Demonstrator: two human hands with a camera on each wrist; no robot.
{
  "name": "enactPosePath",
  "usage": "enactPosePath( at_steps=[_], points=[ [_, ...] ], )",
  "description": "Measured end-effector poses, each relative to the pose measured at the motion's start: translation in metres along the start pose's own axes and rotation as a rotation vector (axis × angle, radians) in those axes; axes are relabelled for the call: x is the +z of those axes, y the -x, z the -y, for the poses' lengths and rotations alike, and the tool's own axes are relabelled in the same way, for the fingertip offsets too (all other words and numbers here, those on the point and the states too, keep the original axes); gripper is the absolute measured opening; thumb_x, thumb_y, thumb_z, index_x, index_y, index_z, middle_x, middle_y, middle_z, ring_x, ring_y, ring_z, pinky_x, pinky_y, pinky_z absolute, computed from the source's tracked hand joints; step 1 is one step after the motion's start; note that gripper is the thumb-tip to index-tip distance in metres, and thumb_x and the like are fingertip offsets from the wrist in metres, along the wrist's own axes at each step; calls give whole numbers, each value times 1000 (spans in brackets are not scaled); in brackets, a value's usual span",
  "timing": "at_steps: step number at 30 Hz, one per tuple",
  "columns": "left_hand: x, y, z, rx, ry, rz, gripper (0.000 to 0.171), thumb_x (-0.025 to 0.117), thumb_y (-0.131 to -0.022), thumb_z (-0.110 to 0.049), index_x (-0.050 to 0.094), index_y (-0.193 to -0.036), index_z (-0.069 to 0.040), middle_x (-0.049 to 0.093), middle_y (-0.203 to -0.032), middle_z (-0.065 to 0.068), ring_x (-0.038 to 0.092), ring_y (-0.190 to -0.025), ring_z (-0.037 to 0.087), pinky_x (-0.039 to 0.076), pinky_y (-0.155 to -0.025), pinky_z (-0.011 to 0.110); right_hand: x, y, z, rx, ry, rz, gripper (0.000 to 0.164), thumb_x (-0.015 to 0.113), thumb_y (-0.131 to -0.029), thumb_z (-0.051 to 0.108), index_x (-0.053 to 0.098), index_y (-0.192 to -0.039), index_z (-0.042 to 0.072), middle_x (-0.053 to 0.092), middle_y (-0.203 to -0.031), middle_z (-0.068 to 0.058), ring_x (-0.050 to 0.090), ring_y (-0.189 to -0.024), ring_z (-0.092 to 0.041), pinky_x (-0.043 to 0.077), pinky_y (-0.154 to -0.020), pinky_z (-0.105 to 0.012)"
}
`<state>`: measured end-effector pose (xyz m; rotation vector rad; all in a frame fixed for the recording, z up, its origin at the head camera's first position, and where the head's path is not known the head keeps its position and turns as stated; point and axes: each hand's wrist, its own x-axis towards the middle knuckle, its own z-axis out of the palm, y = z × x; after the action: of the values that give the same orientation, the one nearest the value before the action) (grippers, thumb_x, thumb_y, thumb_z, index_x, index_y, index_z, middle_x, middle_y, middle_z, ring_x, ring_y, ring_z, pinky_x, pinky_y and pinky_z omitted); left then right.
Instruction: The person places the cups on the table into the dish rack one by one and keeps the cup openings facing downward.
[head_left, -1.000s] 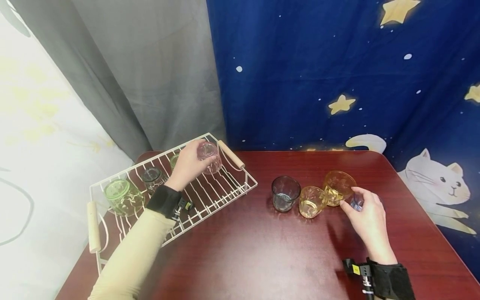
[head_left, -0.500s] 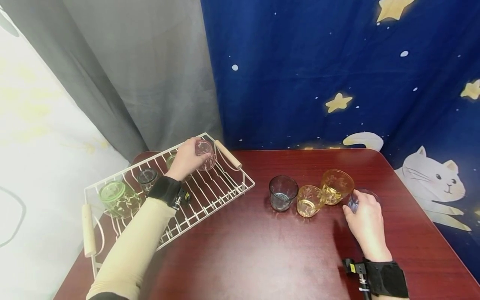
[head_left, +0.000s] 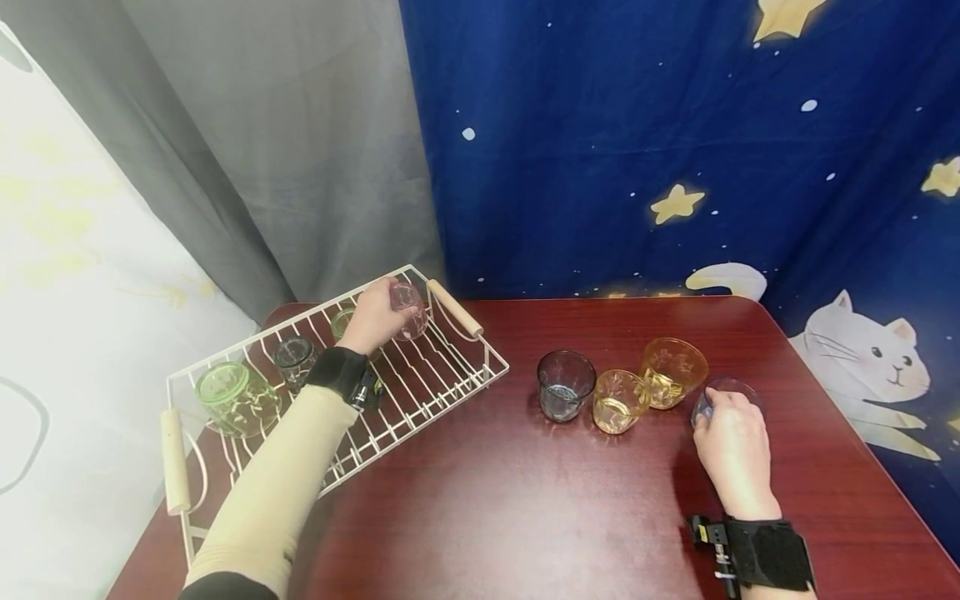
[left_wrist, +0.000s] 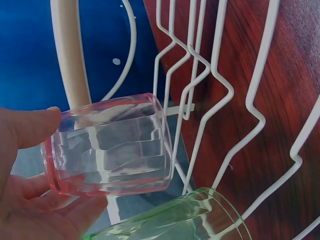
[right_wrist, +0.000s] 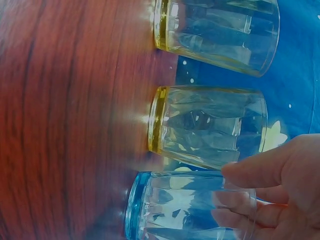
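Observation:
Over the far right corner of the white wire rack [head_left: 402, 431], my left hand [head_left: 371, 321] grips a pink glass [head_left: 408, 312]. The left wrist view shows this glass [left_wrist: 110, 145] upside down, thumb on one side and fingers on the other, its open end near the wires. On the table at the right, my right hand [head_left: 735, 450] holds a blue-tinted glass [right_wrist: 175, 207] by its rim, base down. In the right wrist view the thumb lies along the near side, and fingertips show through the clear wall.
Left of the blue glass stand a large yellow glass [head_left: 678, 367], a smaller yellow glass [head_left: 618, 404] and a dark grey glass [head_left: 566, 387]. The rack also holds a large green glass [head_left: 236, 400], a dark glass [head_left: 294, 360] and a partly hidden green one [head_left: 342, 322].
My right hand has moved onto the blue glass, its fingers closing at the rim. My left hand keeps its grip on the pink glass, nearly still. The whole head view has shifted slightly.

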<state>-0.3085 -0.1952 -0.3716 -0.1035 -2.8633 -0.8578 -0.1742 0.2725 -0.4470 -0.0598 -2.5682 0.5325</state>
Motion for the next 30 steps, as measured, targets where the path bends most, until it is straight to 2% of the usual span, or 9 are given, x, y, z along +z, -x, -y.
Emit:
enactPosePath(
  at_steps=[7,12,18,22,30],
  points=[
    [4,-8,2,19,-21,-1,68,68,-87,-19,38,-140,10,50,-136,30,48,-129,44,40,-113,50,3,0,-2,-21,9,-8,30,58,-77,-9,63,-106,-16,61,-101,-35,54,-93,-53,44,-85,-62],
    [6,-11,1,9,-10,8,67,67,-88,-17,38,-140,10,49,-136,31,47,-129,44,39,-113,50,1,1,-2,-4,26,19,31,60,-75,-10,63,-105,-14,61,-100,-34,55,-91,-53,44,-82,-63],
    [10,-11,0,-34,-43,77,64,60,-94,-21,32,-144,9,40,-141,33,44,-133,44,38,-114,50,-3,1,-1,22,45,46,32,60,-76,-7,64,-107,-11,63,-101,-32,56,-93,-52,46,-80,-64],
    [12,-10,-1,-66,-68,114,64,54,-98,-23,26,-148,8,31,-146,34,40,-136,44,36,-116,49,-3,1,-1,10,68,38,32,62,-75,-6,64,-107,-10,63,-99,-32,57,-90,-52,46,-77,-64],
    [12,-9,-3,-65,-90,152,62,45,-100,-18,19,-149,11,23,-150,34,33,-140,46,30,-119,49,-3,1,-2,-15,92,-5,25,62,-77,-2,66,-101,-7,66,-92,-31,61,-81,-52,46,-69,-64]
  ],
)
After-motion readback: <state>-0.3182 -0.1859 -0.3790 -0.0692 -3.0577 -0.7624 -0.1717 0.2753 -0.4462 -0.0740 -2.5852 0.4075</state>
